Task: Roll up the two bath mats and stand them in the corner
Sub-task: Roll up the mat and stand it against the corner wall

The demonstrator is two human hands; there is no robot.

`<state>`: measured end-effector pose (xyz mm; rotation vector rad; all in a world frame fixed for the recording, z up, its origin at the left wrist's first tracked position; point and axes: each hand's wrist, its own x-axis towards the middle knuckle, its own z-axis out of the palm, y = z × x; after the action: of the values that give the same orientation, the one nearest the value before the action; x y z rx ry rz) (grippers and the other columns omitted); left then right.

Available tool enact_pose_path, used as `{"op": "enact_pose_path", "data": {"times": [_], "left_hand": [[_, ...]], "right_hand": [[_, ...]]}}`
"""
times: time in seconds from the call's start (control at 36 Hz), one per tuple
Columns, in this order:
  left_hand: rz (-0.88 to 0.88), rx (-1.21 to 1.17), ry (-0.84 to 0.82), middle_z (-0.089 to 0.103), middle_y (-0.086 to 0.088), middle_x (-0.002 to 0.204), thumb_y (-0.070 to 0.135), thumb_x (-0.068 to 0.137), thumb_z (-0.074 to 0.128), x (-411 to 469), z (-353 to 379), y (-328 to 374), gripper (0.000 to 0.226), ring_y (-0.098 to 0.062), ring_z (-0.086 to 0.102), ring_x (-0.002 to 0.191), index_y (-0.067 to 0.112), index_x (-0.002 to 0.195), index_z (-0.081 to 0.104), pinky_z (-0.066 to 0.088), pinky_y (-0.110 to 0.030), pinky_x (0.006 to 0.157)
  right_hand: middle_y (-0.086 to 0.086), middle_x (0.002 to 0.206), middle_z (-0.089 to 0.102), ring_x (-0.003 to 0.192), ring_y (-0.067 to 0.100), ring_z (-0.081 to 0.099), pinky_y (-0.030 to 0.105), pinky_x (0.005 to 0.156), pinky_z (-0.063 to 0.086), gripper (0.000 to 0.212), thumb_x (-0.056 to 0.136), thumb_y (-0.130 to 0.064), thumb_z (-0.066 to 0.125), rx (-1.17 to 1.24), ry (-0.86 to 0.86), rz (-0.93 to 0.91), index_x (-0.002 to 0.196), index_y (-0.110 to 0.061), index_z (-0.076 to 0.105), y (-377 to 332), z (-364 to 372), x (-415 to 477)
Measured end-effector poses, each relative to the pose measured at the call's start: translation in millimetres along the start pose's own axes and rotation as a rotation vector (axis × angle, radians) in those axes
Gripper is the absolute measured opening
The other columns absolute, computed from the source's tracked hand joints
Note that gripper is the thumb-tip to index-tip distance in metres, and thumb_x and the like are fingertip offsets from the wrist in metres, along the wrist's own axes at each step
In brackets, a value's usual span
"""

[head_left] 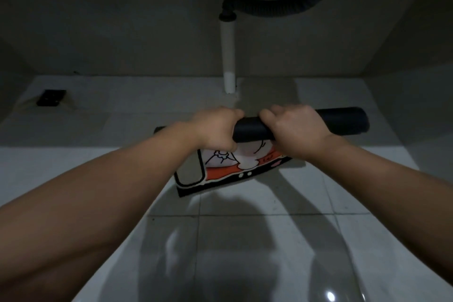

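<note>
A bath mat [343, 122] with a black underside lies on the tiled floor, mostly wound into a black roll that runs left to right. Its unrolled end [220, 174] shows a cartoon print in white, orange and black, and points toward me. My left hand [215, 127] grips the roll near its left part. My right hand [296, 127] grips it just right of the middle. The roll's right end sticks out past my right hand. Only one mat is in view.
A white drain pipe [228, 56] rises from the floor just behind the roll, joined to a black corrugated hose [282, 8]. A dark floor drain [51, 97] sits at the far left. Grey walls close in at the back and on both sides. Glossy tiles [245, 252] lie in front.
</note>
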<state>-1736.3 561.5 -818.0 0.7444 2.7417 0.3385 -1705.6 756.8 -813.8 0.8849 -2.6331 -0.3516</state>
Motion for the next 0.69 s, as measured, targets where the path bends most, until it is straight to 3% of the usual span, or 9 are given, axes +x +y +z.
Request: {"op": "enact_pose_path", "data": {"times": [0.08, 0.17, 0.28, 0.42, 0.5, 0.61, 0.69], "left_hand": [[0.034, 0.206, 0.175, 0.062, 0.002, 0.086, 0.027, 0.072, 0.065, -0.7, 2.8, 1.5, 0.034, -0.023, 0.061, 0.08, 0.026, 0.104, 0.052, 0.041, -0.029, 0.06], [0.089, 0.35, 0.348, 0.063, 0.002, 0.091, 0.026, 0.079, 0.061, -2.5, 6.8, 0.1, 0.027, -0.024, 0.062, 0.081, 0.023, 0.103, 0.05, 0.037, -0.031, 0.059], [0.159, 0.414, 0.463, 0.063, -0.002, 0.095, 0.022, 0.079, 0.059, -8.8, 11.2, 2.4, 0.029, -0.027, 0.062, 0.08, 0.019, 0.107, 0.052, 0.033, -0.032, 0.055], [0.126, 0.428, 0.457, 0.063, -0.003, 0.097, 0.022, 0.079, 0.059, -8.6, 12.9, 6.3, 0.034, -0.028, 0.062, 0.08, 0.017, 0.111, 0.05, 0.036, -0.033, 0.057], [0.093, 0.388, 0.393, 0.062, -0.002, 0.105, 0.031, 0.075, 0.065, -4.4, 11.3, 2.6, 0.05, -0.027, 0.061, 0.087, 0.021, 0.12, 0.044, 0.046, -0.035, 0.066], [0.011, 0.151, 0.101, 0.062, -0.003, 0.114, 0.038, 0.069, 0.073, -0.5, -2.1, 1.2, 0.086, -0.026, 0.061, 0.097, 0.023, 0.141, 0.027, 0.041, -0.028, 0.069], [-0.004, -0.131, -0.02, 0.061, -0.002, 0.107, 0.027, 0.068, 0.078, -1.3, -7.0, 0.8, 0.073, -0.018, 0.057, 0.087, 0.022, 0.132, 0.043, 0.041, -0.024, 0.068]], "right_hand": [[0.008, 0.082, 0.061, 0.064, 0.03, 0.059, 0.03, 0.053, 0.034, 0.036, 0.065, -0.02, 0.069, 0.016, -0.045, 0.027, 0.098, -0.014, 0.056, 1.4, 6.2, -1.4], [0.004, 0.096, 0.06, 0.083, 0.029, 0.061, 0.03, 0.061, 0.038, 0.049, 0.069, -0.039, 0.067, 0.226, -0.216, 0.123, 0.112, -0.023, 0.051, 4.4, 2.3, 3.4], [-0.004, 0.093, 0.064, 0.082, 0.022, 0.061, 0.033, 0.068, 0.051, 0.057, 0.062, -0.05, 0.075, 0.519, -0.455, 0.268, 0.111, -0.03, 0.052, 9.9, -7.3, 11.6], [-0.003, 0.082, 0.063, 0.079, 0.023, 0.062, 0.032, 0.066, 0.05, 0.039, 0.063, -0.041, 0.075, 0.551, -0.486, 0.307, 0.097, -0.029, 0.058, 9.9, -8.7, 16.5], [-0.002, 0.078, 0.059, 0.079, 0.026, 0.062, 0.029, 0.061, 0.042, 0.028, 0.071, -0.034, 0.067, 0.434, -0.405, 0.277, 0.097, -0.027, 0.058, 8.6, -9.2, 14.3], [0.004, 0.077, 0.062, 0.067, 0.03, 0.061, 0.03, 0.053, 0.032, 0.021, 0.074, -0.024, 0.064, 0.071, -0.078, 0.082, 0.093, -0.018, 0.057, 7.1, -2.3, 5.0], [0.008, 0.067, 0.06, 0.055, 0.031, 0.057, 0.03, 0.048, 0.031, 0.019, 0.066, -0.016, 0.068, -0.014, 0.087, 0.038, 0.082, -0.012, 0.059, 4.5, -0.4, 3.3]]}}
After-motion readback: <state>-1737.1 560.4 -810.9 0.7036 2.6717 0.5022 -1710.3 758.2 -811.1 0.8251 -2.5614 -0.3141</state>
